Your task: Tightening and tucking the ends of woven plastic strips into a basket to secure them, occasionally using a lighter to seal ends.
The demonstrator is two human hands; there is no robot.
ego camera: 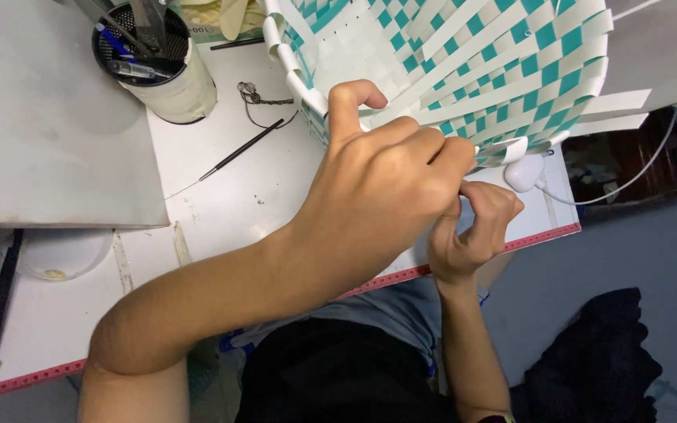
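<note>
My left hand (378, 168) lies across the near side of the woven basket (464, 63), thumb hooked over its rim and fingers curled shut on the lower wall, so that grip is closed on the basket itself; my right hand (476, 227) sits just below and behind it, fingertips pinched together at the basket's bottom edge, closed on what looks like the end of a white strip, though my left knuckles hide the exact spot. The basket is plaited from teal and white bands in a chequer pattern; it rests tilted on the far right part of the white counter (221, 204), its open mouth turned toward me, loose white strip ends (617, 110) sticking out to the right.

Just beside the basket's lower right edge lies a small white plug (523, 172) with a white cable (628, 184) running off past the counter's edge; a red measuring strip (542, 235) runs along that near edge. To the left, well apart from my hands, a thin black awl (240, 149) lies on the counter; beyond it stands a round holder (154, 59) full of pens and tools, next to a grey board (41, 133).
</note>
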